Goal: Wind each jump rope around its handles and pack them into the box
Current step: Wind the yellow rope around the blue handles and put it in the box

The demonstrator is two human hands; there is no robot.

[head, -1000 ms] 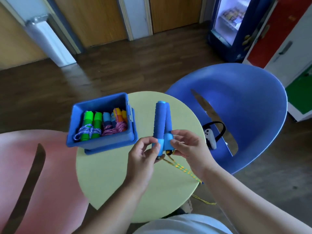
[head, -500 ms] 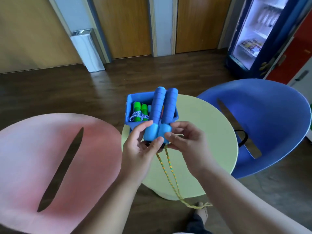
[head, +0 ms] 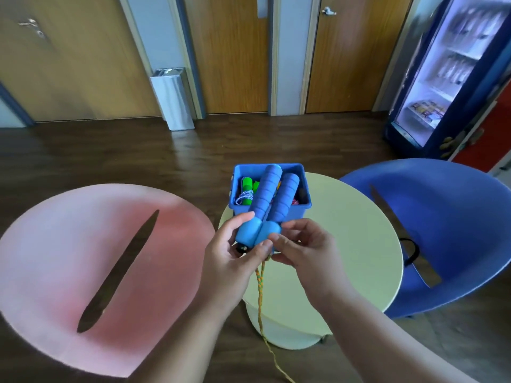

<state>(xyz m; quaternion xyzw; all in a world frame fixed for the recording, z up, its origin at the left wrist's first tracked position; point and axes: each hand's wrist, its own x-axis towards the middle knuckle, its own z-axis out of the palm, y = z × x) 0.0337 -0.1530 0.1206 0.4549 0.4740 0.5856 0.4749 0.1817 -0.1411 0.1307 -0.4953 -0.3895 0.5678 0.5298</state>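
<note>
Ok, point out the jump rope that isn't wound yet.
The blue-handled rope in the left hand and right hand: its orange cord hangs loose. The green-handled rope in the box has cord wrapped round it.

Left hand [head: 229, 255], right hand [head: 301, 250]: bare, with knuckles and finger creases plainly seen; the nails are too blurred to describe. Left forearm [head: 182, 341], right forearm [head: 370, 341]: bare along the whole visible length, from wrist to the lower edge of the view. Both appear narrow at the wrist and broaden toward the camera under the wide-angle lens.
</note>
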